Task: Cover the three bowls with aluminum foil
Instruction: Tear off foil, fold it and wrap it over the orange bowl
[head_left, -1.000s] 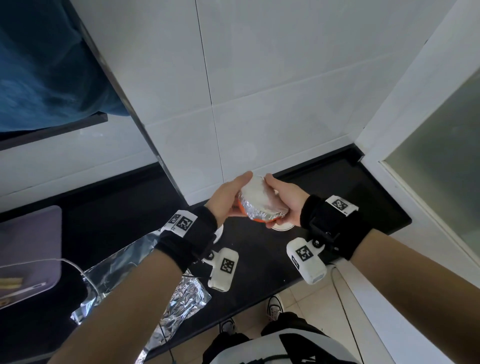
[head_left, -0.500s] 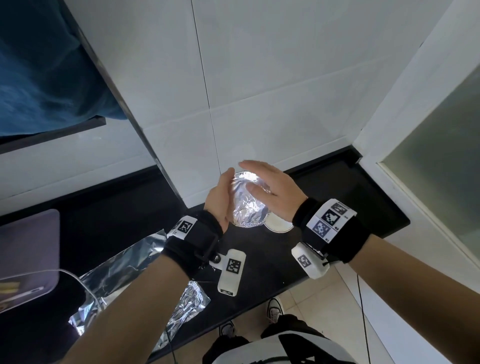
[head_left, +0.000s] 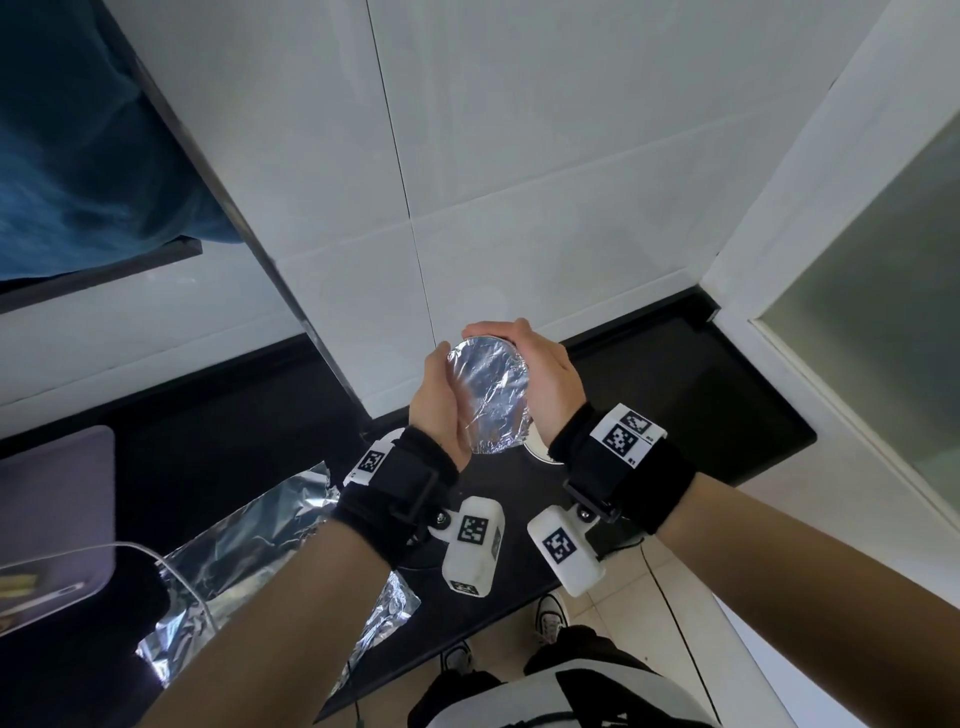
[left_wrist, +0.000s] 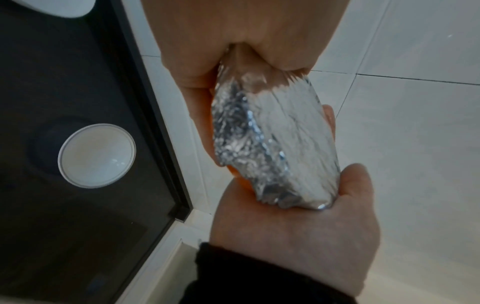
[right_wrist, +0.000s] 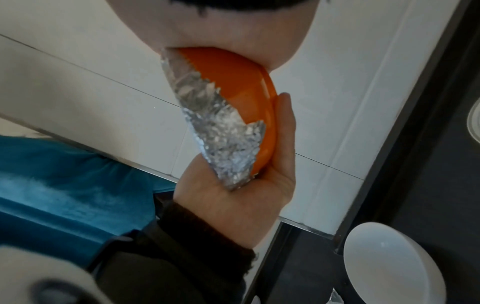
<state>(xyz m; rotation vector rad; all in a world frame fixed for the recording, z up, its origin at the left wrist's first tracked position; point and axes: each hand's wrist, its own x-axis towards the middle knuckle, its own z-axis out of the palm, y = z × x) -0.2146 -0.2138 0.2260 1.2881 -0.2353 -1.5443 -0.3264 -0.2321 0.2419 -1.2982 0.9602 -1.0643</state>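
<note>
- You hold the small orange plastic bowl up off the black countertop, between your two hands, in front of the white tiled wall.
- A second ago the bowl sat nearly upright with its orange side showing. Half a second ago your right hand lay flat over the top. Now it has moved round to the rim, and the foil face is turned toward you.
- Your left hand cups the bowl's left side, fingers curled behind it. Your right hand wraps the right and far rim, fingers curled over the edge.
- The crinkled aluminium foil cover lies smooth across the mouth and is crimped down over the rim. In the right wrist view its ragged edge stops partway down the orange wall.
- I judge this bowl to be nearly done; you seem to be pressing the last of the edge tight.
- The bowl is tipped on its side. Its mouth faces up and toward you, its base away toward the wall. It is round, so it has no long axis; its centre line runs near to far.
- A white round bowl stands uncovered on the countertop below your hands. A second white rim shows at the right edge of the right wrist view.
- The loose sheet of aluminium foil lies near left on the countertop, ready for those.
</note>
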